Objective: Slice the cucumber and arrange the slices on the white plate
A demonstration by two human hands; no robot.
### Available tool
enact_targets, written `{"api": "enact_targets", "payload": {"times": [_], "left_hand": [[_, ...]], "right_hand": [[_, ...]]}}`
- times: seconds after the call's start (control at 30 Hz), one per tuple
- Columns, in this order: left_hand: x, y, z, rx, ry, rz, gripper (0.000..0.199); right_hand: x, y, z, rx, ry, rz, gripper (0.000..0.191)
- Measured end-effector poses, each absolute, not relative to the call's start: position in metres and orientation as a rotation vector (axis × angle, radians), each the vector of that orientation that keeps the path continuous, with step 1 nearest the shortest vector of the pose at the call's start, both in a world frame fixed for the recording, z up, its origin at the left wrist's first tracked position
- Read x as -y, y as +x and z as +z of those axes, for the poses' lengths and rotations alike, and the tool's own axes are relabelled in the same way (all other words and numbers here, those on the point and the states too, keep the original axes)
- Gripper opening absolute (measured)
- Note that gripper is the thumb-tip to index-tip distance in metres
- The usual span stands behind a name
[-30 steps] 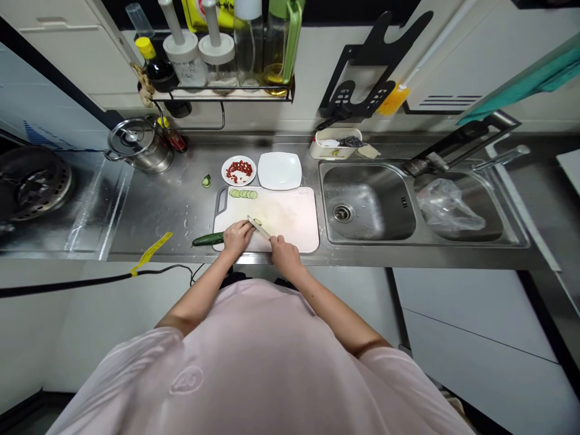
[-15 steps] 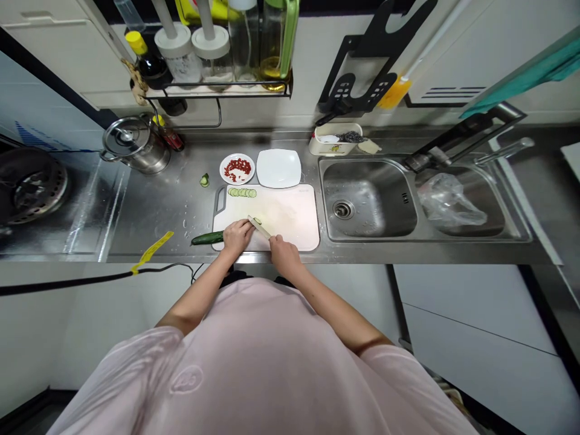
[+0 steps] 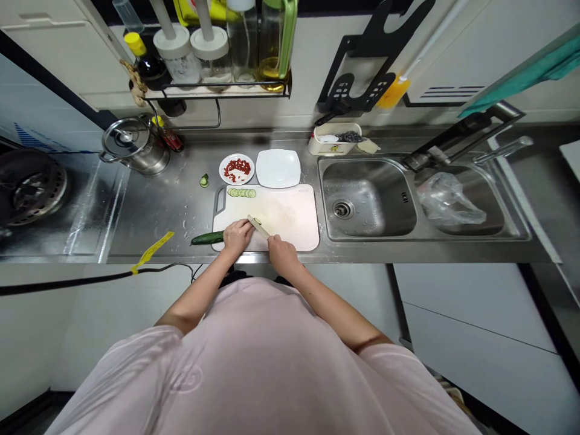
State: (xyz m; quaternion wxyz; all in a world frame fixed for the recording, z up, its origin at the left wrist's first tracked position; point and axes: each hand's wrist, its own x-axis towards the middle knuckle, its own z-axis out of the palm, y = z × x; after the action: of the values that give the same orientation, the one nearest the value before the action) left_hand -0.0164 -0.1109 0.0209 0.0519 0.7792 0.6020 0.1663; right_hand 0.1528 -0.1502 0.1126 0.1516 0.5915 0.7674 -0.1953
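My left hand [image 3: 238,237] is closed over the right end of a dark green cucumber [image 3: 207,238], whose other end sticks out left past the white cutting board [image 3: 290,211]. In my right hand [image 3: 281,252] is a knife [image 3: 258,226]; its blade points up and left, close against my left fingertips. A small piece of cucumber [image 3: 257,220] shows beside the blade. Along the board's top left lies a row of cucumber slices [image 3: 241,193], overlapping each other. The cut end of the cucumber is hidden by my hand and the blade.
Behind the board stand a small plate of chopped red pieces [image 3: 237,169] and a white plate [image 3: 278,168]. A cucumber end [image 3: 204,180] lies on the steel counter. The double sink [image 3: 369,199] is to the right, a lidded pot [image 3: 136,148] at the back left.
My right hand and the knife have shifted very slightly to the left. The left hand, cucumber and slices look the same.
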Motion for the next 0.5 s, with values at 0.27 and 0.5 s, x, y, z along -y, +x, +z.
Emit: {"api": "enact_targets", "payload": {"times": [0.27, 0.5], "left_hand": [[0.111, -0.0163, 0.0227, -1.808, 2.334, 0.499, 0.029], [0.1119, -0.0169, 0.0225, -1.804, 2.371, 0.487, 0.03]], "right_hand": [[0.1473, 0.1516, 0.112, -2.192, 1.674, -0.578, 0.023], [0.1439, 0.1537, 0.1165, -2.202, 1.663, -0.607, 0.024]]}}
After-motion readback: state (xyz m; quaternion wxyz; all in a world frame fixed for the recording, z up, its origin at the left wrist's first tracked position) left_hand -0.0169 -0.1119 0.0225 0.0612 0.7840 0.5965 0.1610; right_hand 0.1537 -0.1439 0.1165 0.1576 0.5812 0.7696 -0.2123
